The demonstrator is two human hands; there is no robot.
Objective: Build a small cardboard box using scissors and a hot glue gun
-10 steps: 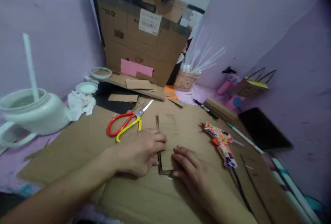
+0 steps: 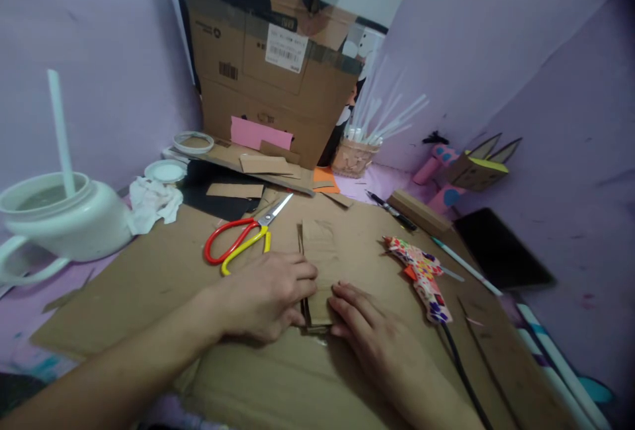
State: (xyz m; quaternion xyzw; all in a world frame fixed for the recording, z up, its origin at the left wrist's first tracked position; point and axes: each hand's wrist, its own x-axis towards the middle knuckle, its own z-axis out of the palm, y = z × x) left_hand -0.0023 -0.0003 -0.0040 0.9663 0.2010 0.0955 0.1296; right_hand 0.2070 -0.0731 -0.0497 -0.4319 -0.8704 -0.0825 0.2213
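2 bare hands meet a narrow, layered cardboard piece [image 2: 320,245] that lies lengthwise near the middle of a large cardboard sheet [image 2: 238,377], its far end pointing away from the person. The left hand [image 2: 270,298] has its fingers bent together against the left edge, with the thumb near the lower corner. The right hand [image 2: 374,331] rests its fingertips on the right edge, thumb low beside the near end. Whether either hand pinches the layers or only steadies them, I cannot tell. Along the left and near edges the layers show as thin, slightly uneven lines; the far half of the piece sticks out beyond the fingers.

On the left, scissors [image 2: 265,219] with 1 red and 1 yellow handle lie just beyond the left hand, the yellow loop close to the knuckles, so room is tight there. On the right, a strip of brown sheet separates the right hand from a patterned glue gun [image 2: 421,268], whose black cord [image 2: 461,364] runs toward the near edge, beside the right forearm. Farther out, a pen [image 2: 391,210] and a dark flat tablet-like slab [image 2: 503,251] line the right side.
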